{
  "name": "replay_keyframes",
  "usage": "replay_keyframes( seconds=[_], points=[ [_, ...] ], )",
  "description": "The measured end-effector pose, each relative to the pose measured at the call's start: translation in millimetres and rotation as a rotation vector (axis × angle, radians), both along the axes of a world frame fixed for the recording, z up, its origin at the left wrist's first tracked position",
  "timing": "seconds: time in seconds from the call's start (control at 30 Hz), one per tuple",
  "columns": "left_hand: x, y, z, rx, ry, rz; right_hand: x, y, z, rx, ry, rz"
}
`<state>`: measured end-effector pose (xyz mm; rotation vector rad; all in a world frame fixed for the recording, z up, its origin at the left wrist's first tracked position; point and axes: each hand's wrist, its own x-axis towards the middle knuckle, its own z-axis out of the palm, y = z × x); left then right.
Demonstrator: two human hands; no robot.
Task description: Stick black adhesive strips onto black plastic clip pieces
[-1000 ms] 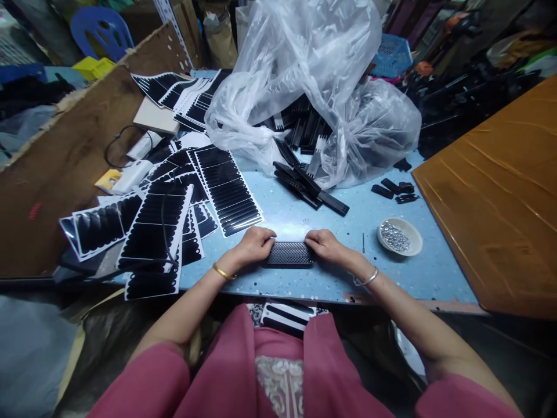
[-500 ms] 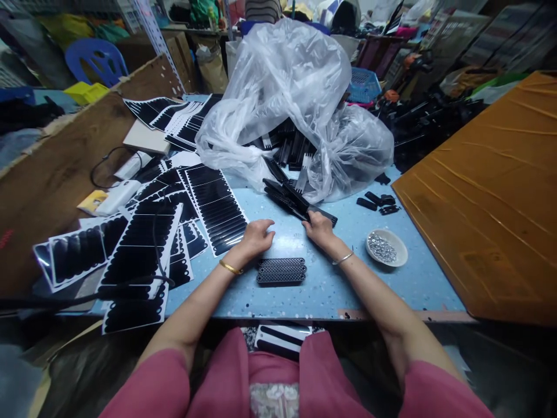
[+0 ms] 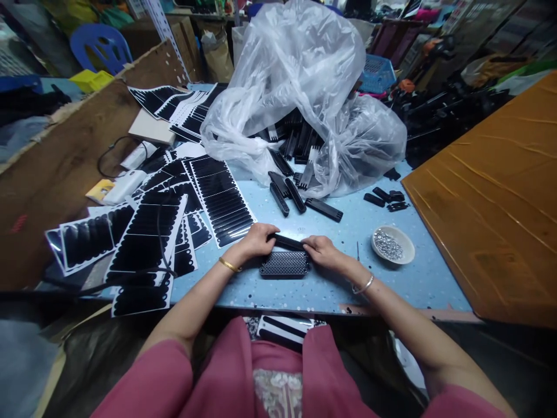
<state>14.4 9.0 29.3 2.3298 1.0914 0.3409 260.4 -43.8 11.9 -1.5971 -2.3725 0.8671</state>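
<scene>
A long black plastic piece [image 3: 289,241] is held level between my two hands. My left hand [image 3: 260,239] pinches its left end, and my right hand [image 3: 322,252] grips its right end. Just below it on the blue table lies a row of black pieces with a dotted, textured face [image 3: 284,265], set side by side as a block. Beyond my hands rest several loose black pieces [image 3: 296,195], one of them a toothed black piece [image 3: 324,209]. More such pieces spill from a clear plastic bag [image 3: 300,64].
Sheets of black stickers [image 3: 221,200] cover the table's left side. To the right stand a white bowl of small metal parts [image 3: 393,245] and several small black parts [image 3: 386,197]. A wooden board [image 3: 87,128] borders the left, a brown-wrapped box [image 3: 487,203] the right.
My right hand has let go of the loose pieces, which now lie apart on the table. It has come nearer to me, and both hands now hold one black piece. The view has shifted slightly.
</scene>
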Motion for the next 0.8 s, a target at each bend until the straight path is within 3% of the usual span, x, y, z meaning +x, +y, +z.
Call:
replay_keyframes(
  seconds=[0.17, 0.3, 0.4, 0.5, 0.63, 0.73, 0.8],
  points=[
    [-11, -22, 14.0, 0.043, 0.080, -0.076, -7, -1, 1.9, -0.068, 0.143, 0.084],
    [-13, -26, 14.1, 0.020, 0.076, -0.057, -9, 14, -11.2, 0.083, 0.097, -0.149],
    [-10, -19, 8.0, 0.005, 0.018, 0.039, -22, 43, -19.0, 0.207, 0.082, -0.261],
    [-7, -5, 1.6, 0.016, -0.031, 0.162, -42, 77, -20.3, 0.266, 0.217, -0.342],
    [-8, 16, -1.7, 0.099, -0.072, 0.259, -60, 97, -19.0, 0.188, 0.421, -0.453],
    [-11, 27, -2.1, 0.236, -0.034, 0.229, -53, 84, -18.5, 0.074, 0.474, -0.458],
    [-10, 30, -2.7, 0.255, 0.013, 0.142, -41, 69, -16.8, -0.105, 0.548, -0.439]
  ],
)
